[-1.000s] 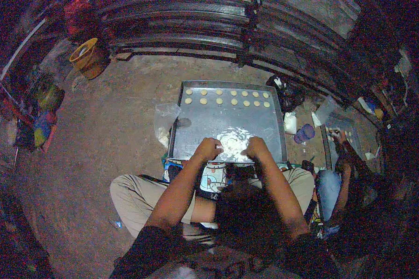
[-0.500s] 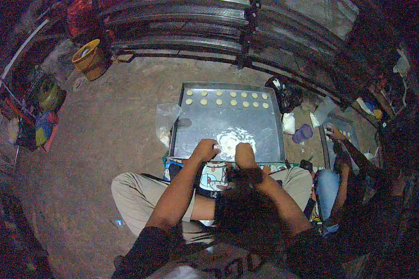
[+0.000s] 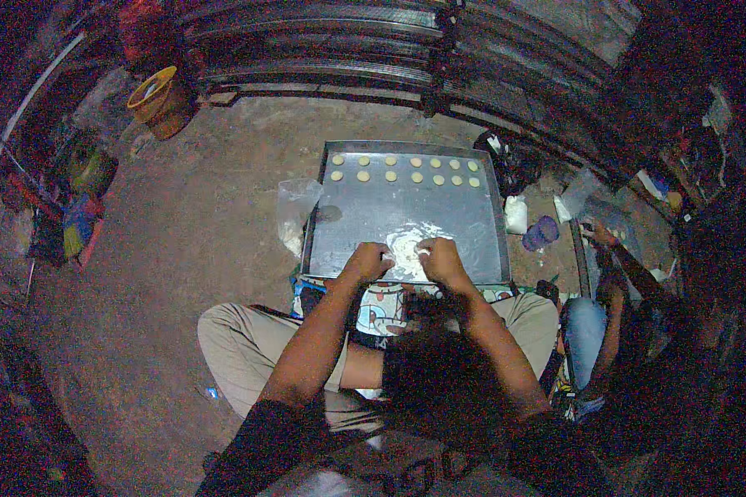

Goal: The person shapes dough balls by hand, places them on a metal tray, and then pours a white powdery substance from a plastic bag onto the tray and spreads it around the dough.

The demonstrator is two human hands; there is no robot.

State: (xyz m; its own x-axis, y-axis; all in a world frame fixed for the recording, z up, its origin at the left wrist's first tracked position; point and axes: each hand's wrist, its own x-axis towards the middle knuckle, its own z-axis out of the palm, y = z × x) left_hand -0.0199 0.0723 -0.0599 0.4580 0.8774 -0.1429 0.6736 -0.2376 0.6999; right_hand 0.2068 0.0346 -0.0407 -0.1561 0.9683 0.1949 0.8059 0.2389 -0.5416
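A large dark metal tray (image 3: 352, 228) lies in front of my crossed legs. Along its far side sit two rows of small, round, pale dough discs (image 3: 391, 176). White flour (image 3: 408, 244) is spread over the near middle of the tray. At the flour's left edge my left hand (image 3: 368, 263) is closed, with a bit of white at its fingertips. My right hand (image 3: 444, 262) is closed at the flour's right edge, fingers curled inward with white on them. What either hand pinches is too small to name.
Left of the tray lies a clear plastic bag (image 3: 297, 215). To its right are a white bag (image 3: 515, 215) and a purple container (image 3: 540, 234). Farther right, another person's hand (image 3: 598, 234) works over a second tray. A yellow bucket (image 3: 159, 103) and metal racks (image 3: 323, 74) stand beyond.
My right hand has shifted slightly right and turned, so its fingers show at the flour's edge. The left hand stays nearly in place, still closed. The dough discs keep their rows.
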